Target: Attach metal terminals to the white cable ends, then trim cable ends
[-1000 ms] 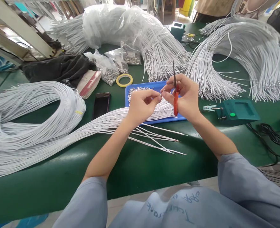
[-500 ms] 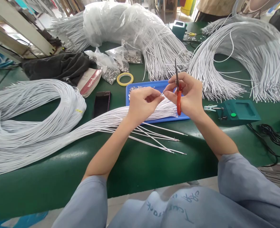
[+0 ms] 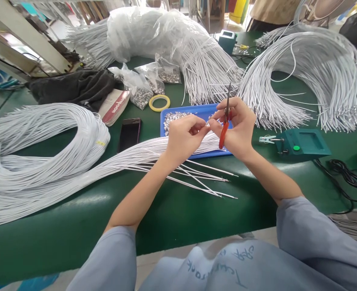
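My left hand [image 3: 182,135] pinches the end of a white wire [image 3: 208,123] between thumb and fingertips. Red-handled scissors [image 3: 223,136] sit in my right hand [image 3: 241,131], blades pointing up and away. The thumb and forefinger of that hand also close at the wire's tip, touching or nearly touching the left fingertips; what lies between them is too small to make out. Beneath both hands is a blue tray [image 3: 193,108] with small silvery metal pieces [image 3: 172,118] at its left. A bundle of white wires [image 3: 136,150] runs from the left into the tray, passing under my left hand.
Left lie a coiled wire bundle [image 3: 84,133] and a phone [image 3: 129,134]. Behind are yellow tape [image 3: 159,97], bags of metal parts [image 3: 140,95] and a plastic-wrapped wire bundle [image 3: 148,32]. Right are a looped bundle [image 3: 305,48], a green device with a clip [image 3: 305,143] and a black cable [image 3: 348,173].
My right hand has shifted slightly left and down, and the scissors have tilted, their handles swinging left. Both hands' fingertips are closer together, and more of the metal pieces shows.
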Action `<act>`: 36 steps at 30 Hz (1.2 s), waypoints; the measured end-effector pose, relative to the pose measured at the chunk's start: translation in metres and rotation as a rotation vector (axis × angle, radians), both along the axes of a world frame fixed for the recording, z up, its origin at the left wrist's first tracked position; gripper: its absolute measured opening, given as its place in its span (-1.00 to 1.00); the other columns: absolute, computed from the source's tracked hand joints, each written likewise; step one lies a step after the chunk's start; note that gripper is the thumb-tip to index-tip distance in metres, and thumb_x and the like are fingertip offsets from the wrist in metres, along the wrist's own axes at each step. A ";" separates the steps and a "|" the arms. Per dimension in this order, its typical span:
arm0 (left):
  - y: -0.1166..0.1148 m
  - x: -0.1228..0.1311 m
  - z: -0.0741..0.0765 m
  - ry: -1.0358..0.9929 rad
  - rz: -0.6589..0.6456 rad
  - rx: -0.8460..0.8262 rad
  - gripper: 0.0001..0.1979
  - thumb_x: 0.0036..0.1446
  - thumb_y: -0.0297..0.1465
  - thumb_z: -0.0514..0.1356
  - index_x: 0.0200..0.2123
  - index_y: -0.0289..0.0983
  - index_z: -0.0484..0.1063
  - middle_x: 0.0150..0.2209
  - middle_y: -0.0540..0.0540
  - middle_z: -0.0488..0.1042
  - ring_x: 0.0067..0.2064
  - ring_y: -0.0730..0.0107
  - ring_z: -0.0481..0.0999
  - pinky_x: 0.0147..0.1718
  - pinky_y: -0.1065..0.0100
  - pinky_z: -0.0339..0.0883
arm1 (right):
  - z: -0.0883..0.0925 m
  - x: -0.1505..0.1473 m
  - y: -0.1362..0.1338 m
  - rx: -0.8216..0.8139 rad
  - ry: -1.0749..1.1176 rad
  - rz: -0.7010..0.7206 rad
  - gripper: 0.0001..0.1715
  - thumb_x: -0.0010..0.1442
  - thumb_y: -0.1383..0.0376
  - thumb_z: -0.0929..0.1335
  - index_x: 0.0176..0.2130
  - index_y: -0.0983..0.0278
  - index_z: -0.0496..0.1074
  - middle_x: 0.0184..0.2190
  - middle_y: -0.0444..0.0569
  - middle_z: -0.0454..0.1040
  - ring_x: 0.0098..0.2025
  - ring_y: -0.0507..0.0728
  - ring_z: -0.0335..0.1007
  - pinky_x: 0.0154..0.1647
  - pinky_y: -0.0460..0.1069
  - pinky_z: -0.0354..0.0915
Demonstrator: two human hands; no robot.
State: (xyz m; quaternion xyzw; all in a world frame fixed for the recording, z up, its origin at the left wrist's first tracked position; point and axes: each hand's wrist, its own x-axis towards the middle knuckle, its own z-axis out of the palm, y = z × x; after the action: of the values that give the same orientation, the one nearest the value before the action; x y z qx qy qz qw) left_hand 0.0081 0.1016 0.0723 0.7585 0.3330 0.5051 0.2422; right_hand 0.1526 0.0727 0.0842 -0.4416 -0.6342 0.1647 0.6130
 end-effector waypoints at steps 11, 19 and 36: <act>0.004 -0.005 0.005 0.028 -0.100 -0.051 -0.87 0.13 -0.41 0.26 -0.46 -0.28 0.54 -0.49 -0.01 0.56 -0.47 0.49 0.44 -0.44 0.43 0.30 | 0.004 0.007 0.005 -0.168 0.083 0.174 -0.66 0.05 0.13 0.47 -0.23 0.12 0.31 -0.47 -0.21 0.42 -0.43 0.05 0.37 -0.37 0.05 0.37; 0.004 -0.006 0.005 0.026 -0.138 -0.091 -0.76 0.22 -0.29 0.20 -0.45 -0.27 0.53 -0.49 -0.04 0.57 -0.45 0.43 0.51 -0.41 0.40 0.35 | 0.004 0.009 0.005 -0.159 -0.003 0.146 -0.66 0.11 0.04 0.44 -0.19 0.11 0.32 -0.39 -0.14 0.45 -0.28 0.11 0.45 -0.31 0.08 0.43; 0.004 -0.005 0.008 -0.014 -0.193 -0.163 -0.69 0.23 -0.20 0.20 -0.49 -0.26 0.48 -0.52 -0.04 0.53 -0.47 0.44 0.48 -0.47 0.39 0.29 | 0.003 0.009 0.007 -0.147 -0.010 0.121 -0.67 0.08 0.08 0.46 -0.21 0.13 0.35 -0.40 -0.13 0.49 -0.35 0.09 0.42 -0.44 0.02 0.32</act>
State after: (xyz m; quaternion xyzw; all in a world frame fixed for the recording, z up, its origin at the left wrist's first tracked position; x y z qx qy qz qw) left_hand 0.0032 0.1055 0.0799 0.7613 0.2968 0.4558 0.3529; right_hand 0.1621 0.0794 0.0873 -0.4470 -0.6489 0.2455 0.5647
